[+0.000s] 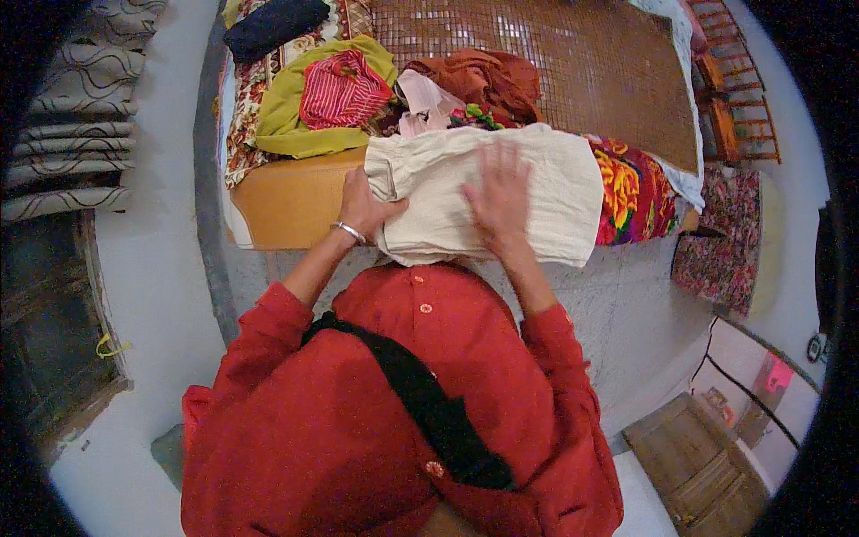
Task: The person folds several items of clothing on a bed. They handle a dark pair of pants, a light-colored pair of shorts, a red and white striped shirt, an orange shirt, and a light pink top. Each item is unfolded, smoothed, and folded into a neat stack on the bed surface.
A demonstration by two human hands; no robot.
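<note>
1 L hand (362, 208), 1 R hand (503, 199), 1 silver bangle (349, 233). 1 cream cloth (438, 192), 1 yel-grn cloth (282, 116), 1 striped red cloth (344, 94), 1 rust cloth (492, 79), 1 dk bundle (276, 27). Also 1 brn mat (613, 85), 1 curtain (76, 112).

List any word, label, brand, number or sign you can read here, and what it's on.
None can be read.
Cream cloth: no lettering visible.
Red striped cloth: stripes, no readable text.
Curtain: wavy lines only.
Bright pink patch at right: too small and blurred to tell whether it bears writing.
</note>
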